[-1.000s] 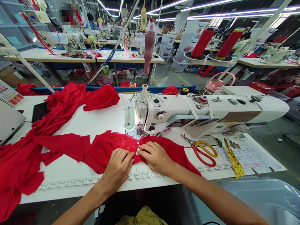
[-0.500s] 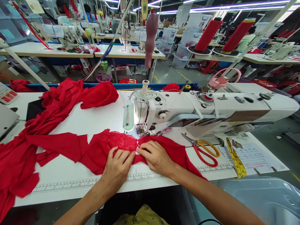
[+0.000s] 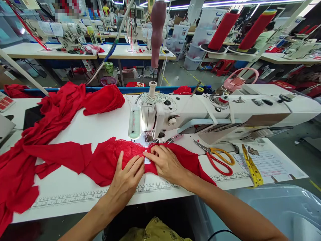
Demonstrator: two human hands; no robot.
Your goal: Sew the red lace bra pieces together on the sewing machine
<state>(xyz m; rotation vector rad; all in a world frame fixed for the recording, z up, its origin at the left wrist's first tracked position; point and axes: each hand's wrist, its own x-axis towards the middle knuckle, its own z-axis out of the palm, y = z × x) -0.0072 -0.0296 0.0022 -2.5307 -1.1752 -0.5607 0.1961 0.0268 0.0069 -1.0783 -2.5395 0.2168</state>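
Observation:
A red lace garment piece (image 3: pixel 110 157) lies on the white sewing table (image 3: pixel 100 129), just in front of the needle of a white sewing machine (image 3: pixel 220 115). My left hand (image 3: pixel 126 179) lies flat on the fabric with fingers stretched out toward the needle. My right hand (image 3: pixel 165 164) rests beside it, its fingers pressing the fabric edge close to the presser foot (image 3: pixel 149 138). The two hands nearly touch at the fingertips.
More red fabric (image 3: pixel 57 113) trails across the table to the left edge. Red and yellow scissors (image 3: pixel 218 160), a yellow tape measure (image 3: pixel 252 167) and a printed sheet (image 3: pixel 265 164) lie to the right. Red thread cones (image 3: pixel 222 31) stand behind. A translucent bin (image 3: pixel 276 211) sits at lower right.
Both hands have slid the lace piece a little farther toward the needle. My left hand's fingers have flattened out and spread more.

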